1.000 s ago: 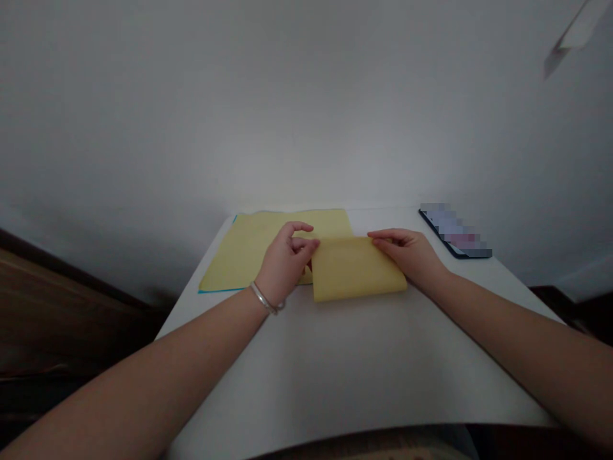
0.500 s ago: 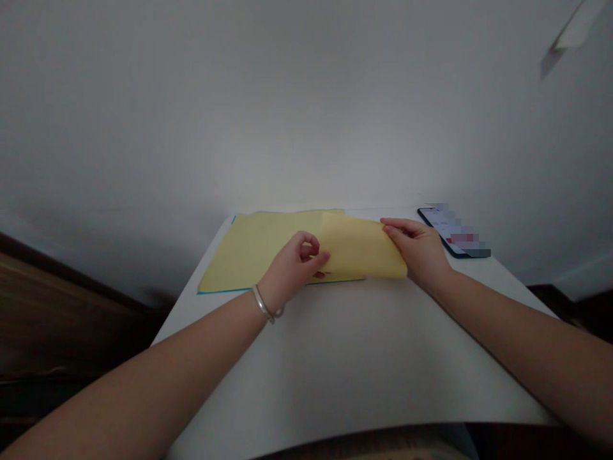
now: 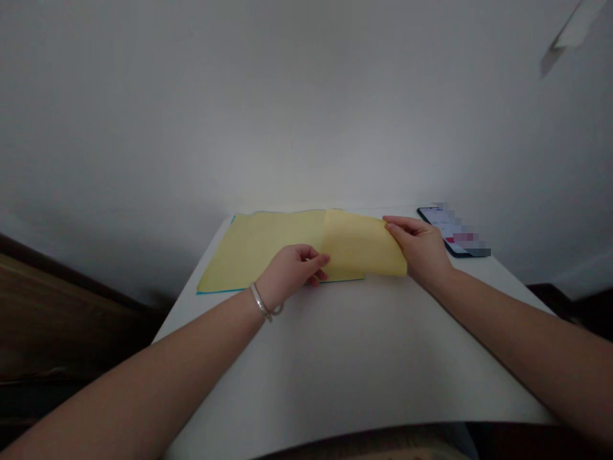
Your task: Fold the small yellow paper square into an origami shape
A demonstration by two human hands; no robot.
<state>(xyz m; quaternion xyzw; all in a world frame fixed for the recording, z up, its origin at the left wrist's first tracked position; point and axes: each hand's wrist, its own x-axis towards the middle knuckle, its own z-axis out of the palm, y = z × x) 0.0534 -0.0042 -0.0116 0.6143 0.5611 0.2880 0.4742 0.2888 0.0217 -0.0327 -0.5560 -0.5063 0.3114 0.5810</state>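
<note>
White wall (image 3: pixel 306 108) is filling the upper half of the frame, with a pale, blurred object (image 3: pixel 572 32) cutting into the upper right corner. Dark wooden furniture (image 3: pixel 57 306) is showing at the lower left. A white table (image 3: pixel 330 377) is taking up the lower middle of the frame, and both of the person's forearms are reaching across it from the bottom corners. A yellow sheet (image 3: pixel 261 249) with a thin blue edge is lying flat on the far part of the table, left of centre. A yellow flap (image 3: pixel 359 243) is lying over the sheet's right part and sticking out past its right edge. The left hand (image 3: pixel 292 268) is half closed, with its thumb and curled fingers gripping the lower edge of the flap. The right hand (image 3: pixel 416 249) is also gripping, its fingers (image 3: pixel 397 225) pinching the flap's upper right corner. A smartphone (image 3: pixel 453 231) is lying just beyond the right hand at the table's far right edge, its screen lit and partly pixelated. A silver bangle (image 3: pixel 261 301) is circling the left wrist.
</note>
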